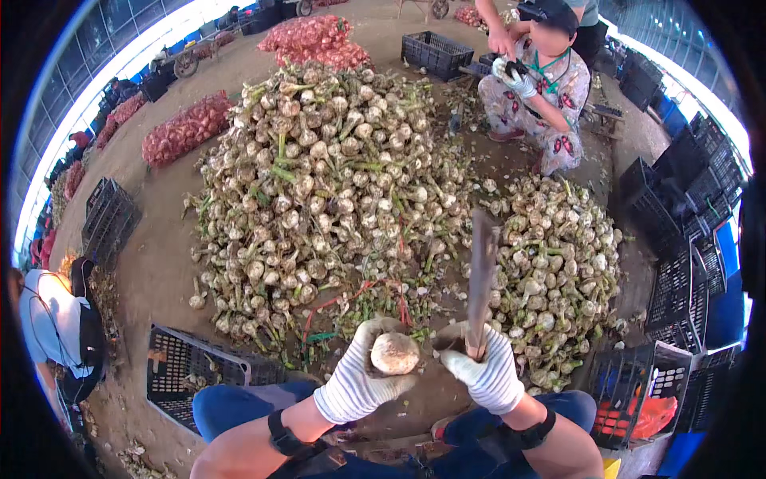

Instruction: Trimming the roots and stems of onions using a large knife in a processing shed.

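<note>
My left hand [366, 374], in a striped knit glove, is closed around a trimmed garlic bulb [395, 354] whose pale round side faces up. A short way to the right, my gloved right hand [483, 370] grips a knife-like tool [481, 275] by its handle. Its long, brownish blade points up and away from me, apart from the bulb. Beyond my hands rises a large heap of garlic bulbs [335, 185] with stems on. A smaller garlic heap [547, 281] lies to the right, partly hidden behind the blade.
Black plastic crates stand near my left knee [197, 371] and right knee [622, 389]; the right one holds a red bag [655, 417]. Filled red mesh sacks [187, 129] lie beyond. A gloved person [538, 90] sits across from me; another person [57, 323] is at far left.
</note>
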Action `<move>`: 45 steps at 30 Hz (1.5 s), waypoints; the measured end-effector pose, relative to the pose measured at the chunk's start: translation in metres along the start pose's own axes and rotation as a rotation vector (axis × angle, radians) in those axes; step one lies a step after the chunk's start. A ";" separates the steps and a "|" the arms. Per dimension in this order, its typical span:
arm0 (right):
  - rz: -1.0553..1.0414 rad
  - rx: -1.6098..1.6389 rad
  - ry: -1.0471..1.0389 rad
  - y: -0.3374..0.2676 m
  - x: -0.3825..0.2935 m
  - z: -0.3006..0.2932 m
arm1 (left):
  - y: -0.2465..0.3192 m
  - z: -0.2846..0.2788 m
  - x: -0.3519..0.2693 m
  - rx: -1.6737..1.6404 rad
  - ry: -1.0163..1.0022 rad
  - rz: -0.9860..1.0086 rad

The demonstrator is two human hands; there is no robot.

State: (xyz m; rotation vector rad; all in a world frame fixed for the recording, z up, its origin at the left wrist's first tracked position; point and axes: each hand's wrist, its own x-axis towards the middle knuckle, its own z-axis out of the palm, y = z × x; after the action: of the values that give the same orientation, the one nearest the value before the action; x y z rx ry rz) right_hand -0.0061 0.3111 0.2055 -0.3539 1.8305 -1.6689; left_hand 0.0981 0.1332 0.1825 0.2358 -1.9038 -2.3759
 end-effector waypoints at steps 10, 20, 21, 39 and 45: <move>-0.569 -0.960 -0.169 -0.006 0.005 0.002 | 0.005 0.000 0.011 -0.584 0.250 -0.303; -0.541 -1.046 -0.312 -0.012 0.008 0.011 | 0.008 -0.008 0.007 -0.438 0.065 -0.269; -0.548 -1.037 -0.305 -0.012 0.007 0.011 | 0.008 -0.005 0.004 -0.239 0.094 -0.200; -0.696 -0.957 -0.278 0.019 0.028 -0.003 | -0.006 -0.003 0.000 0.134 -0.010 -0.156; -0.089 -1.076 0.071 0.036 0.063 -0.038 | 0.041 -0.008 -0.010 0.444 -0.184 0.121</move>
State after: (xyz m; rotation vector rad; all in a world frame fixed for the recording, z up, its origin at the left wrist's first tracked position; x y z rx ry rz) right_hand -0.0698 0.3103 0.1540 -0.8163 2.6554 -0.5889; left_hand 0.1083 0.1184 0.2216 -0.0739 -2.4372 -1.9318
